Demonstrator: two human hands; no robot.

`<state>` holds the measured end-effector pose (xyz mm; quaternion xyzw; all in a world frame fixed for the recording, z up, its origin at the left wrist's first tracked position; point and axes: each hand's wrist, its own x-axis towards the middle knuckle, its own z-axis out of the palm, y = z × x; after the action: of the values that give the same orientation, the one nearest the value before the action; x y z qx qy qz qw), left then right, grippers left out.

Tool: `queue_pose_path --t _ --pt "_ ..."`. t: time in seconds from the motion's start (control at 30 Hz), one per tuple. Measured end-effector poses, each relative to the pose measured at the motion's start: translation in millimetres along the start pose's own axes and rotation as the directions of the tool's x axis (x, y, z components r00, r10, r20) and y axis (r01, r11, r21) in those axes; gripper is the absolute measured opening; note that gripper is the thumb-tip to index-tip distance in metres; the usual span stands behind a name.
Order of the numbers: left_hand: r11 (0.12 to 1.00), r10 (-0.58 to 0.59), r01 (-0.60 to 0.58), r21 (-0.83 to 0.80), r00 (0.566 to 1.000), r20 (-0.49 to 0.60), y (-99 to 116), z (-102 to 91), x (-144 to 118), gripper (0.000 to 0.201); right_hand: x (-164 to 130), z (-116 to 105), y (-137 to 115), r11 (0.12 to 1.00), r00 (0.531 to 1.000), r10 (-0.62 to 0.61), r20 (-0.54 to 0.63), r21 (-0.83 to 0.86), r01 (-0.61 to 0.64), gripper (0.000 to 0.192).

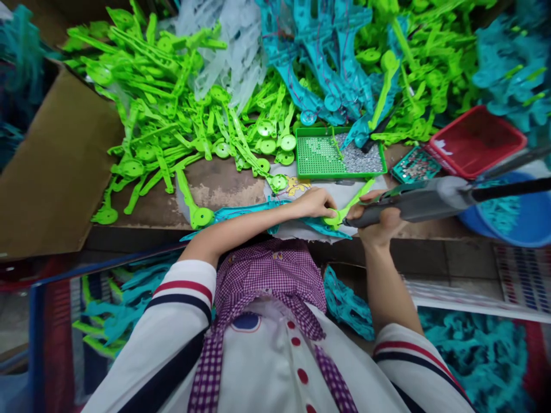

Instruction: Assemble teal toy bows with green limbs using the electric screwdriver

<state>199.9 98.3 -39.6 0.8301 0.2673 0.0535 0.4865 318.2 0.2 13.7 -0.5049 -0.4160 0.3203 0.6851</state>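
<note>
Room was tight along the front edge of the worn brown wooden tabletop [219, 180], where a long, see-through turquoise plastic frame [253, 212] lay lengthwise, partly jutting over the edge towards my purple-and-white checked apron [271, 269]. At its right end sat a lime-green plastic arm with a round disc end [333, 221], slanting off to the upper right. My left hand [316, 202] had its fingers closed on that disc end; my right hand [381, 221] was wrapped around a thick grey power driver [417, 202], nose pointing left at the disc. Whether its tip touched I couldn't tell. A second lime-green arm [186, 189] lay at the frame's left end, and a scuffed patch of wood lay bare between it and my left wrist.

Farther back, a tangled heap of lime-green plastic arms [167, 109] closed off the space, with a stack of turquoise plastic frames [327, 63] beside it. A shallow bright green tray [316, 174] holding small silvery pieces [361, 160] stood just beyond my hands. A red plastic basket [477, 140] and a round blue basin [536, 221] crowded the right; a brown cardboard box [55, 166] walled the left. Below the edge, grey floor tiles [430, 258] showed
</note>
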Motion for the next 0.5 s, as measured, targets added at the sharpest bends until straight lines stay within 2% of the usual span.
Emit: queue_pose_path --t 0.27,0.4,0.5 --pt "0.998 -0.022 0.022 0.063 1.000 -0.015 -5.9 4.0 2.4 0.026 -12.7 -1.7 3.7 0.999 0.998 -0.052 -0.042 0.009 0.053 0.057" --pt "0.997 -0.011 0.011 0.080 1.000 -0.005 -4.7 5.8 2.3 0.027 -14.9 -5.5 9.7 0.995 0.995 -0.103 0.000 0.011 0.103 0.054" --pt "0.993 0.034 -0.035 0.114 0.999 0.010 0.0 3.1 -2.5 0.026 -8.2 -5.1 10.3 0.997 0.996 -0.071 0.053 -0.017 0.072 0.049"
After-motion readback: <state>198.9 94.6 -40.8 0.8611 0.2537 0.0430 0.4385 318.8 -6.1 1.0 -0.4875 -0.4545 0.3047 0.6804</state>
